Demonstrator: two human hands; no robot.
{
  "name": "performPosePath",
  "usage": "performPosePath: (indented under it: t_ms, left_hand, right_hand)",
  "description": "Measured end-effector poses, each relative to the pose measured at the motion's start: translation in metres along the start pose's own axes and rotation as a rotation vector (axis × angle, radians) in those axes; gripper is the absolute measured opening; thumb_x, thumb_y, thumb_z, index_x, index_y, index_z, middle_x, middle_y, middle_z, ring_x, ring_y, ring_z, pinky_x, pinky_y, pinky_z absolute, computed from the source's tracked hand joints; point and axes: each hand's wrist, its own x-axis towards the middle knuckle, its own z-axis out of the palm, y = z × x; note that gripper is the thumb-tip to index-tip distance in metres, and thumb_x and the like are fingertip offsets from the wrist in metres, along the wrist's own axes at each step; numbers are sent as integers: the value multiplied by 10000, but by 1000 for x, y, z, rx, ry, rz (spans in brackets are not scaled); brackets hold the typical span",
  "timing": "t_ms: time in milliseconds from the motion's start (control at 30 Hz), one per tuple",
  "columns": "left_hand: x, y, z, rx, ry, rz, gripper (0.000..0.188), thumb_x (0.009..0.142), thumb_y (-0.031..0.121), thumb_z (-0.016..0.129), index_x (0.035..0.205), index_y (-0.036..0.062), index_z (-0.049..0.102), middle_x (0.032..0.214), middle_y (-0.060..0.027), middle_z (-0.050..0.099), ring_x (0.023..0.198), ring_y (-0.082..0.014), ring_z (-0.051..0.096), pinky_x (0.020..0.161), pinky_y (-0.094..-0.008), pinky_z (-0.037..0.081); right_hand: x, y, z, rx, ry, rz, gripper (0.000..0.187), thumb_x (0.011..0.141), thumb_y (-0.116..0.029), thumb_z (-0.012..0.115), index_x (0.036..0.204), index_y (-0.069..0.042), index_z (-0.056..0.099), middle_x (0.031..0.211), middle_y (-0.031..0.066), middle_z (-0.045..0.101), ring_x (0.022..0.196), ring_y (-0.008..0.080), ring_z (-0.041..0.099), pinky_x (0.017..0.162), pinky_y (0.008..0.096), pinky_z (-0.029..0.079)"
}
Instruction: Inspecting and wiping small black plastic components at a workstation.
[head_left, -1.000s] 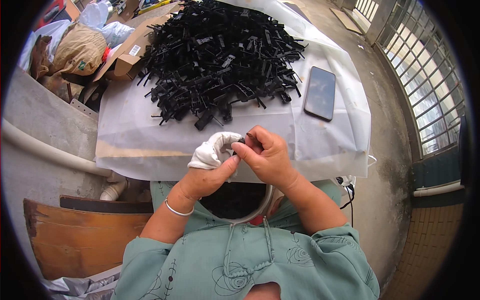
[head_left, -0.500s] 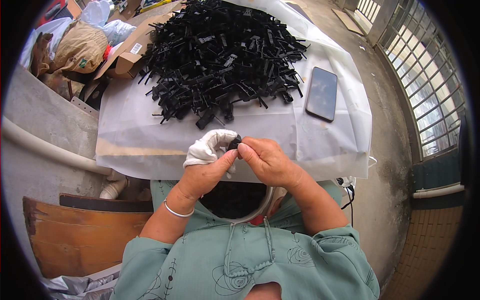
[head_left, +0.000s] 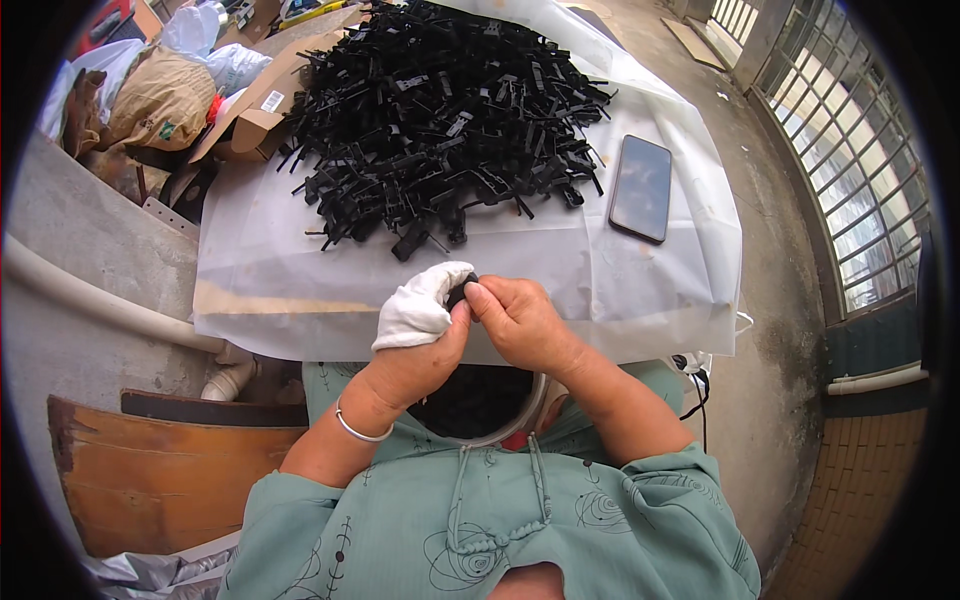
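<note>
My left hand (head_left: pixel 425 318), its fingers covered by a white glove, is closed on a small black plastic part (head_left: pixel 457 295). The fingers of my right hand (head_left: pixel 522 320) pinch the same part from the other side, so most of it is hidden. Both hands meet just above the near edge of the table. Beyond them lies a large heap of black plastic parts (head_left: pixel 440 130), many with thin sprue-like sticks poking out. Below my hands, between my legs, stands a round bucket (head_left: pixel 538 397) with dark pieces inside.
A white plastic sheet (head_left: pixel 290 270) covers the table. Right of the heap lies a phone (head_left: pixel 642 188). An opened cardboard box (head_left: pixel 262 125) and bags (head_left: pixel 160 100) crowd the far left. A pale pipe (head_left: pixel 120 300) runs along the left wall; a barred window (head_left: pixel 860 170) is at right.
My left hand has rolled and drawn tighter around the black part, so the glove's back shows more. My right hand keeps its pinch and has barely shifted.
</note>
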Motion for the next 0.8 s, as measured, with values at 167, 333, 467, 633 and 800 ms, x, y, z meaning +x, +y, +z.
performPosePath:
  t_ms: [167,333,467,633,800]
  left_hand:
    - [-5,-6,1,180,11,19,256,779,23,572,1027,-41,586,977,-177,620,894,-291,614,797,-331,483]
    - [-5,-1,0,-86,33,-105,253,818,53,582,1057,-24,551,947,-130,612,845,-208,602,768,-295,478]
    - [5,-10,-10,-458,69,-202,225,877,69,552,1084,7,488,889,-46,566,770,-111,535,709,-237,455]
    - [1,-6,-22,-910,-32,-462,252,925,79,471,1167,23,427,896,-32,529,613,-51,453,530,-180,401]
    - [2,5,-23,-637,-193,-497,362,928,78,387,1283,16,350,868,-25,523,561,-42,420,488,-178,382]
  right_hand:
    - [2,4,13,8,63,26,265,922,-183,479,753,12,542,602,161,527,523,273,487,535,356,414]
    - [3,0,7,76,15,3,250,924,-193,500,779,3,556,597,94,498,533,187,456,526,312,402]
    - [1,-29,-16,-223,-57,-13,153,883,-165,571,857,-20,607,615,67,494,540,137,454,520,276,397]
    - [0,-6,-16,-344,-18,-253,141,801,-115,654,913,-31,629,625,72,525,528,166,487,514,278,404]
    - [1,-10,-20,-270,43,-364,170,762,-84,694,912,-36,630,614,31,511,526,123,467,497,254,381]
